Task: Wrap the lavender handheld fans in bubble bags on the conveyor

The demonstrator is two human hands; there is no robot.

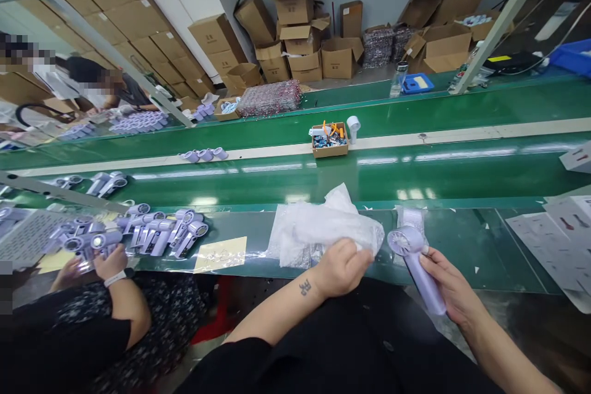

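My right hand (449,283) is wrapped round the handle of a lilac handheld fan (427,283), whose round head points up and to the left. Behind the fan head, a small clear plastic bag (410,217) lies on the bench. My left hand (340,268) is closed on the edge of a translucent white plastic bag (332,226). More crumpled plastic bags lie beneath that one. Whether anything is inside the bag cannot be made out.
Left of me, a co-worker's hands (108,260) hold a lilac fan beside several more fans (161,231). A yellow paper (220,254) lies on the bench. Across the green conveyor (258,178) stand a small parts box (330,149) and a white fan (353,128). Printed boxes (561,234) are at right.
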